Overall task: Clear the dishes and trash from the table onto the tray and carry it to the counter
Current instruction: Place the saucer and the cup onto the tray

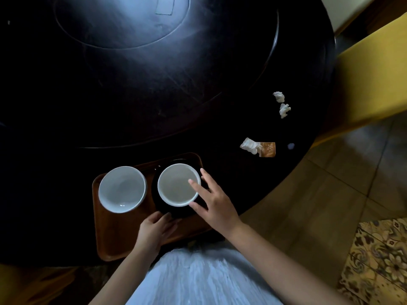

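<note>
A brown tray (114, 234) lies at the near edge of the round dark table (198, 119). On it stand a white bowl (122, 189) at the left and a second white bowl (178, 184) resting on a black plate (164, 211). My left hand (155, 231) grips the plate's near rim. My right hand (212, 200) is at the second bowl's right rim, fingers spread and touching it. Two crumpled tissues (282, 104) lie on the table to the right. A crumpled tissue with an orange wrapper (258, 147) lies nearer.
A small pale scrap (291, 146) sits near the table's right edge. A yellow chair (372, 69) stands to the right of the table. A raised turntable disc (123, 20) fills the table's middle. Tiled floor and a patterned cushion (378, 260) lie at the lower right.
</note>
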